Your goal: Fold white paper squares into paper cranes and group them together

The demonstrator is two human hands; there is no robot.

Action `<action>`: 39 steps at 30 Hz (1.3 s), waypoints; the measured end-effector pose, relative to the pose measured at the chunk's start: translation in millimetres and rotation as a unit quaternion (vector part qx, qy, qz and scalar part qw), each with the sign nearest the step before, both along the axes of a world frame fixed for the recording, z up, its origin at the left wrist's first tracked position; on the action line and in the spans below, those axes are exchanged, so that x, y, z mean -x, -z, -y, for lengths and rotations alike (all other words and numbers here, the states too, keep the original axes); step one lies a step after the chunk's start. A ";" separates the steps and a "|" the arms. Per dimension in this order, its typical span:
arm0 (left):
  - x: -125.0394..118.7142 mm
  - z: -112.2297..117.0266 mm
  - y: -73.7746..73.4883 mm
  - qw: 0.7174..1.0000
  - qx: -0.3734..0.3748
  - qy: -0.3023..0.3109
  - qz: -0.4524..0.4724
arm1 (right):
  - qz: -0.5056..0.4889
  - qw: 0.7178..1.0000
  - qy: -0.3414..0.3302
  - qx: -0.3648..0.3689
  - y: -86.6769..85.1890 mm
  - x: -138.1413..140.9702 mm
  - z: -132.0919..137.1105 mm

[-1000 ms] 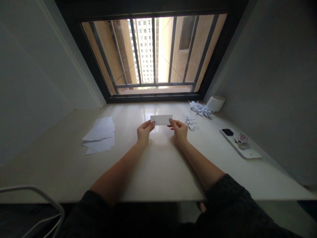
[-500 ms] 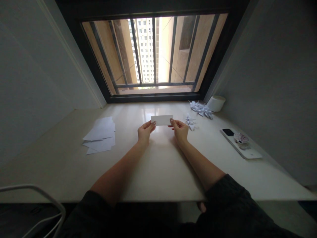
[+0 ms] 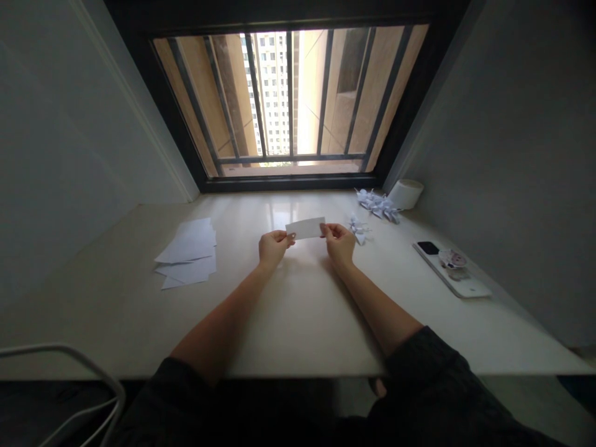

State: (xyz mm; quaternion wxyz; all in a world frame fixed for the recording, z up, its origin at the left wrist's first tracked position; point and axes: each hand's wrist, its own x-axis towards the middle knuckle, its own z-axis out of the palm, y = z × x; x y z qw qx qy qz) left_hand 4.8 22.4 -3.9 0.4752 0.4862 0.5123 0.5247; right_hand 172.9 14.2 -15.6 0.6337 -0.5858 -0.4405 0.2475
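Observation:
Between my hands is a small white rectangle of paper (image 3: 305,228), held above the pale sill and tilted a little, its right end higher. My left hand (image 3: 274,247) pinches its lower left corner with thumb and fingers. At the right end, my right hand (image 3: 339,243) grips the edge the same way. Just beyond my right hand lies a small folded paper piece (image 3: 357,228) with pointed tips. Whether the held paper is folded or a single layer I cannot tell.
Loose white paper sheets (image 3: 186,248) lie overlapping at the left. Several folded paper pieces (image 3: 378,205) sit at the back right beside a white roll (image 3: 406,194). A phone (image 3: 451,269) lies at the right. A white cable (image 3: 69,352) loops at the front left, and a barred window (image 3: 291,99) stands behind.
The paper has tipped from level to slightly slanted, its left end lower. My left fingers have curled in and shifted slightly at the corner. Other objects stay in place.

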 end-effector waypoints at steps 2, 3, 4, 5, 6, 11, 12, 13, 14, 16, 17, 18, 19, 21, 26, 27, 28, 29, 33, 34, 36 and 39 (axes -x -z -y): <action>-1.0 0.5 -0.7 1.000 0.007 0.003 0.013 | 0.007 1.000 0.002 0.002 0.4 -0.5 -0.7; -1.7 1.2 -1.1 1.000 0.007 0.004 0.016 | 0.007 1.000 0.002 0.000 0.6 -0.5 -0.9; -2.5 2.1 -1.6 1.000 0.006 0.003 0.015 | 0.004 1.000 0.000 -0.003 0.7 -0.3 -1.0; -3.3 3.1 -1.9 1.000 0.003 -0.001 0.006 | -0.002 1.000 -0.002 -0.006 0.7 0.1 -0.9; -4.0 4.3 -2.0 1.000 -0.003 -0.007 -0.006 | -0.008 1.000 -0.005 -0.008 0.5 0.6 -0.8; -5.5 9.2 -2.4 0.997 -0.040 -0.038 -0.045 | -0.075 0.996 -0.043 -0.010 -4.8 5.3 1.7; -5.5 9.8 -2.9 0.997 -0.046 -0.042 -0.045 | -0.099 0.993 -0.063 -0.010 -6.7 6.8 2.7; -5.4 10.2 -3.6 0.997 -0.050 -0.047 -0.044 | -0.122 0.989 -0.086 -0.011 -8.6 8.6 3.9; -5.4 10.5 -4.4 0.996 -0.055 -0.053 -0.040 | -0.142 0.983 -0.113 -0.013 -10.4 10.6 5.3; -5.7 11.2 -6.0 0.996 -0.061 -0.062 -0.026 | -0.146 0.975 -0.169 -0.006 -12.9 15.4 8.2; -6.2 11.7 -6.8 0.996 -0.064 -0.064 -0.017 | -0.131 0.973 -0.189 0.004 -13.4 17.8 9.6; -6.9 12.4 -7.4 0.996 -0.065 -0.063 -0.010 | -0.109 0.971 -0.210 0.015 -13.5 20.2 10.9; -7.8 13.3 -7.8 0.996 -0.066 -0.059 -0.006 | -0.089 0.970 -0.224 0.024 -13.1 22.3 12.0; -9.9 15.8 -8.4 0.996 -0.070 -0.050 -0.006 | -0.049 0.973 -0.224 0.035 -11.6 25.4 13.8; -14.0 21.2 -9.2 0.996 -0.074 -0.041 -0.010 | 0.018 0.986 -0.163 0.028 -9.5 27.8 16.6; -14.3 21.5 -9.5 0.996 -0.073 -0.041 -0.012 | 0.021 0.987 -0.155 0.029 -9.7 27.9 16.9; -14.4 21.5 -9.9 0.996 -0.072 -0.041 -0.016 | 0.021 0.988 -0.149 0.034 -10.1 28.0 17.2; -14.4 21.1 -10.2 0.996 -0.072 -0.042 -0.022 | 0.016 0.989 -0.144 0.041 -10.7 28.1 17.4; -11.8 16.9 -10.6 0.996 -0.075 -0.032 -0.029 | -0.047 0.985 -0.155 0.057 -14.9 26.0 17.5; -10.5 15.3 -10.4 0.997 -0.074 -0.029 -0.025 | -0.067 0.983 -0.160 0.058 -16.3 24.2 17.2; -7.8 12.0 -9.8 0.997 -0.068 -0.027 -0.024 | -0.095 0.981 -0.158 0.062 -19.0 18.8 15.7; -4.3 7.9 -9.1 0.997 -0.061 -0.030 -0.026 | -0.113 0.982 -0.145 0.042 -21.1 9.2 11.7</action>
